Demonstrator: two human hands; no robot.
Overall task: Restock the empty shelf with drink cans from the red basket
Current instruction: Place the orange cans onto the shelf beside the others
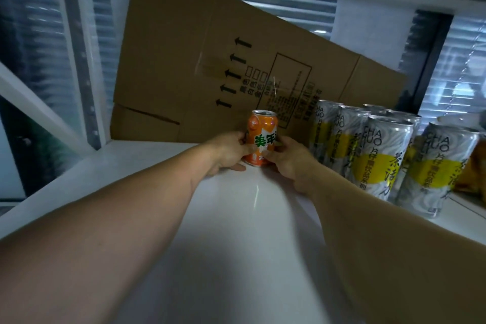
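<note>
An orange drink can (263, 126) with green characters stands upright on the white shelf (163, 218), near its back. My left hand (226, 151) wraps its left side and my right hand (289, 158) wraps its right side, so both hands grip the can. Its base rests on or just above the shelf surface. The red basket is out of view.
A flattened cardboard box (210, 60) leans against the back of the shelf right behind the can. Several tall silver and yellow cans (378, 155) stand in rows on the right. An orange packet (473, 166) sits at the far right edge. Shelf frame bars run along the left.
</note>
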